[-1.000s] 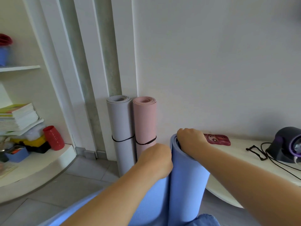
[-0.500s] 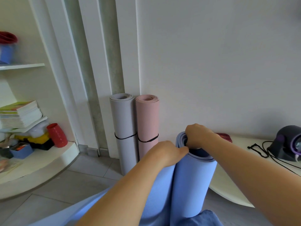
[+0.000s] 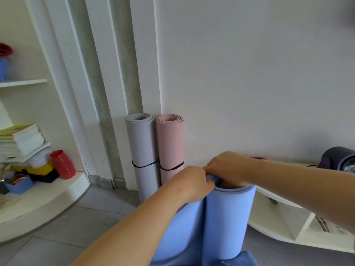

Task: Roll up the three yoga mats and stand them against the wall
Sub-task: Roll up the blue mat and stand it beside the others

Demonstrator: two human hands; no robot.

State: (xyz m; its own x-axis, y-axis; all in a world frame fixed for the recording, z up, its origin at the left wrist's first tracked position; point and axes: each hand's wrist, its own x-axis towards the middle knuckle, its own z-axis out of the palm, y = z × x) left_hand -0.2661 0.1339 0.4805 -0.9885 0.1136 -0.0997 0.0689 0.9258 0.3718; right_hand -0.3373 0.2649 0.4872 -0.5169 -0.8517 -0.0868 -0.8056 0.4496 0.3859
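A grey rolled mat (image 3: 143,150) and a pink rolled mat (image 3: 171,148) stand upright against the white wall (image 3: 249,73), each bound by a black band. In front of them a blue mat (image 3: 228,219) stands on end, partly rolled, with its loose sheet trailing down to the left. My right hand (image 3: 230,167) grips the top rim of the blue roll, fingers inside the opening. My left hand (image 3: 192,181) pinches the loose layer at the top edge, right beside the roll.
A curved white shelf unit (image 3: 48,200) on the left holds a red vase (image 3: 62,165), stacked books (image 3: 19,139) and a blue box (image 3: 18,184). A low white shelf (image 3: 288,223) on the right carries a dark purple device (image 3: 338,158). Grey tiled floor (image 3: 76,227) lies below.
The view has shifted right and slightly down. Both hands have drawn closer together at the top of the blue roll, which now stands a little further right.
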